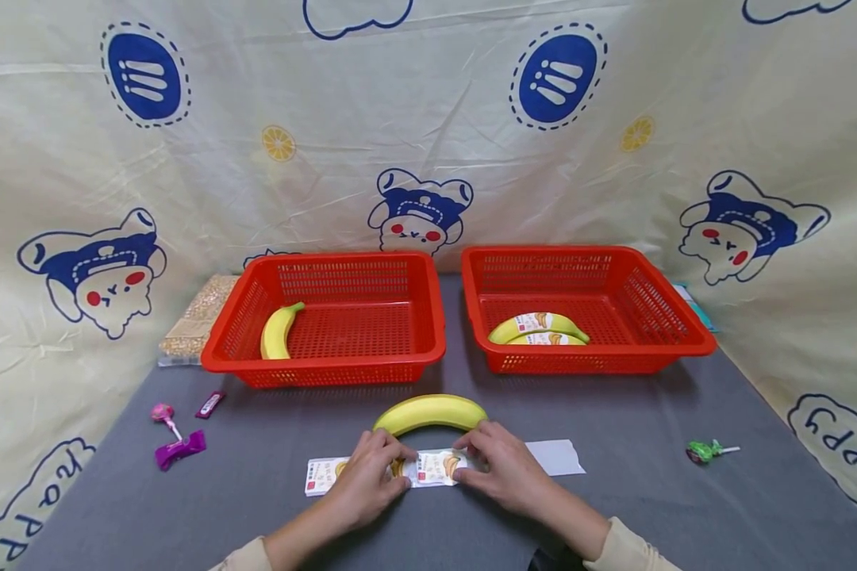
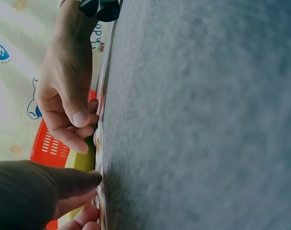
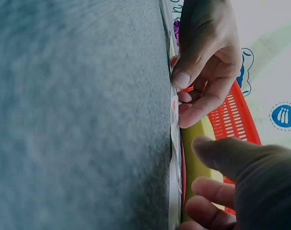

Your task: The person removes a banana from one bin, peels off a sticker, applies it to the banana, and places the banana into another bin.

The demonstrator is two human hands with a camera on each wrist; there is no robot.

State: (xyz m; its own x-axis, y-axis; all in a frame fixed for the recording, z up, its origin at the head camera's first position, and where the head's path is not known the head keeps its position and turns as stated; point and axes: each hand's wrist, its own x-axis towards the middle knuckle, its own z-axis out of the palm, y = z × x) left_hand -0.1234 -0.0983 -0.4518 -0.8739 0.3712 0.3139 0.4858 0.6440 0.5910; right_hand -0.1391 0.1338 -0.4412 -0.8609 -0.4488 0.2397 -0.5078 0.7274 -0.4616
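Both hands worked low over the grey table [image 1: 636,507], one at each side of a printed label on a white strip [image 1: 437,468]. On the left, the left hand [image 1: 371,476] held the strip with bent fingers, its thumb at the near edge and its fingertips towards the far edge. Across from it, the right hand [image 1: 507,468] had thumb and forefinger parted at the label's right end; whether they pinched it could not be told. The wrist views, almost level with the tabletop, showed the strip only as a thin edge.

The strip lay flat and crosswise in front of the person, with more printed labels [image 1: 324,476] to the left of the left hand and a plain white stretch reaching out beyond the right hand. Just beyond it lay a yellow banana [image 1: 431,410], curved like an arch, with its ends near the fingers; the right hand overlapped one end, so contact there was unclear.

Farther back stood two red baskets side by side. The left basket [image 1: 314,374] held one banana without a visible label [image 1: 277,333], at its left side; the right basket [image 1: 600,363] held two labelled bananas [image 1: 503,330], lying together. A clear bag of grains [image 1: 200,317] lay beside the left basket. On the table's left were a pink lollipop [image 1: 162,412], a small wrapped sweet [image 1: 210,404] and a purple sweet [image 1: 180,450]; a green lollipop [image 1: 701,453] lay well to the right.
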